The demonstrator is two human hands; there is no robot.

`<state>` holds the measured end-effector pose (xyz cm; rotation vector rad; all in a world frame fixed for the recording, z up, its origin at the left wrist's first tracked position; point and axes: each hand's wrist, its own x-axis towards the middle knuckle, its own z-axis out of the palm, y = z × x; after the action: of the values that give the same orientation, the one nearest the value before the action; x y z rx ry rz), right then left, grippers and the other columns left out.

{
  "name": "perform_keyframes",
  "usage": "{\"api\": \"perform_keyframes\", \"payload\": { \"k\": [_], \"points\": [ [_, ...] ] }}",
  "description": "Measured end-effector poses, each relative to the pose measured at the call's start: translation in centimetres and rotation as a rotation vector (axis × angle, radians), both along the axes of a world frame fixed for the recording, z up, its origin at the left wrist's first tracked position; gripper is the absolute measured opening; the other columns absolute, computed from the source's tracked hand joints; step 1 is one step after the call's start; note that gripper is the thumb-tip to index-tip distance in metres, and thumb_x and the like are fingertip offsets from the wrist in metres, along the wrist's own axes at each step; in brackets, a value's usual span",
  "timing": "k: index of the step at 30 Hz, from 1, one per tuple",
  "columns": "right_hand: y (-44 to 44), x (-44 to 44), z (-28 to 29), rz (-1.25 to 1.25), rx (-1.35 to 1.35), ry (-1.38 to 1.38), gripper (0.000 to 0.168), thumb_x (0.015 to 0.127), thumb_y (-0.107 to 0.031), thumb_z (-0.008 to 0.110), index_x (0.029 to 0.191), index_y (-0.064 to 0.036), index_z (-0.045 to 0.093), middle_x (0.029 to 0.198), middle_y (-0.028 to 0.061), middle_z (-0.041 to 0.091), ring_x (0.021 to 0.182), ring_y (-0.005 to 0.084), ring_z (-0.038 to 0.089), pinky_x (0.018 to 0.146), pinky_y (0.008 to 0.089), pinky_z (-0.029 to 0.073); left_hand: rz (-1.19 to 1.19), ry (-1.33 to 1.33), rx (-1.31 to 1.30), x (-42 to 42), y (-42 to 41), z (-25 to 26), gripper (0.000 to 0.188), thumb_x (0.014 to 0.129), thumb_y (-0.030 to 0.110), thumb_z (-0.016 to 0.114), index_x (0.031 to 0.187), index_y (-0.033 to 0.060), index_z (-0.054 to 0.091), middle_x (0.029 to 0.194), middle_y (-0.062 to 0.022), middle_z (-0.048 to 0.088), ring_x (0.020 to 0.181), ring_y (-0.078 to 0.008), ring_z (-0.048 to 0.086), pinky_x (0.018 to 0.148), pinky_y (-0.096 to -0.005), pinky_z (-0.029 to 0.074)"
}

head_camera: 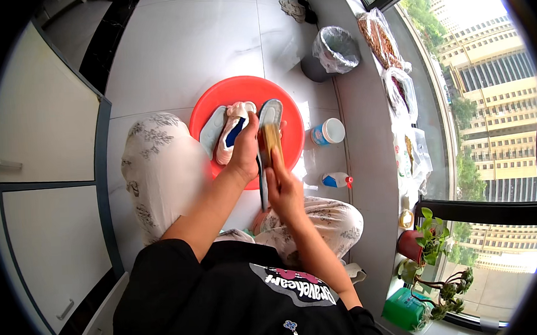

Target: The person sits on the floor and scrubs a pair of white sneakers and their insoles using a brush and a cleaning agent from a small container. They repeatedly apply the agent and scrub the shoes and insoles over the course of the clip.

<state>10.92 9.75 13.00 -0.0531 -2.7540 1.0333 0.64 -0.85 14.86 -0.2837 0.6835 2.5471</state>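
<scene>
My left hand (246,146) grips a slipper or shoe (271,109) above the basin, its pale grey sole in view and fingertips showing at its far side. A wooden-backed brush (273,138), slightly blurred, is held in my right hand (285,187) and lies against that sole; its bristles are hidden. Below, the red plastic basin (229,85) holds a pale pink shoe (226,147) with a dark blue inside. Beside that shoe, a grey-blue sole (213,127) leans at the basin's left.
Right of the basin are a white tub (332,131) and a white bottle with a red cap (336,180). Farther off stands a lined trash bin (331,57). Plastic bags (402,94) and a potted plant (411,244) line the windowsill. White cabinets (45,110) flank the left.
</scene>
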Motion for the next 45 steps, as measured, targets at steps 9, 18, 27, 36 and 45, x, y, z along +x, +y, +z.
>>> {"api": "perform_keyframes", "payload": {
  "k": [9, 18, 27, 36, 45],
  "points": [
    [-0.9, 0.4, 0.6, 0.033, -0.169, 0.090, 0.049, 0.092, -0.019, 0.061, 0.140, -0.020, 0.051, 0.076, 0.0192, 0.062, 0.065, 0.0353, 0.064, 0.062, 0.0436, 0.051, -0.027, 0.024, 0.017, 0.7, -0.6, -0.3, 0.054, 0.104, 0.049, 0.026, 0.135, 0.0102, 0.044, 0.122, -0.0140, 0.059, 0.110, -0.0231, 0.059, 0.093, -0.0380, 0.050],
    [-0.7, -3.7, 3.2, -0.023, -0.055, 0.075, 0.049, 0.092, -0.021, 0.062, 0.140, -0.019, 0.051, 0.073, 0.0186, 0.061, 0.063, 0.0347, 0.063, 0.059, 0.0426, 0.049, -0.080, 0.052, 0.120, 1.5, -0.4, -0.3, 0.054, 0.104, 0.046, 0.028, 0.137, 0.0063, 0.045, 0.129, -0.0115, 0.057, 0.112, -0.0227, 0.057, 0.094, -0.0360, 0.049],
    [-1.0, -4.4, 4.7, -0.063, 0.201, -0.019, 0.049, 0.091, -0.022, 0.063, 0.138, -0.028, 0.052, 0.080, 0.0178, 0.063, 0.069, 0.0344, 0.064, 0.062, 0.0413, 0.051, -0.094, 0.154, 0.097, 2.1, 0.3, -0.2, 0.065, 0.102, 0.056, 0.021, 0.142, 0.0084, 0.039, 0.135, -0.0075, 0.052, 0.124, -0.0228, 0.051, 0.103, -0.0369, 0.042],
    [2.6, -2.3, 2.0, -0.343, -0.857, -0.062, 0.065, 0.090, -0.014, 0.067, 0.148, -0.013, 0.038, 0.082, -0.0015, 0.058, 0.049, 0.0022, 0.045, 0.040, 0.0193, 0.036, 0.231, 0.188, 0.142, -0.4, -1.4, 1.1, 0.073, 0.093, 0.065, 0.042, 0.136, 0.0057, 0.045, 0.129, -0.0105, 0.053, 0.115, -0.0255, 0.054, 0.099, -0.0404, 0.045],
    [0.8, 0.4, 0.8, -0.440, -1.518, -0.373, 0.078, 0.084, -0.001, 0.065, 0.150, -0.018, 0.028, 0.071, 0.0045, 0.055, 0.040, 0.0105, 0.046, 0.035, 0.0281, 0.039, 0.383, 0.277, 0.181, -1.7, -2.0, 1.1, 0.073, 0.094, 0.067, 0.032, 0.143, 0.0131, 0.038, 0.135, -0.0108, 0.050, 0.129, -0.0336, 0.044, 0.111, -0.0514, 0.032]
  ]
}}
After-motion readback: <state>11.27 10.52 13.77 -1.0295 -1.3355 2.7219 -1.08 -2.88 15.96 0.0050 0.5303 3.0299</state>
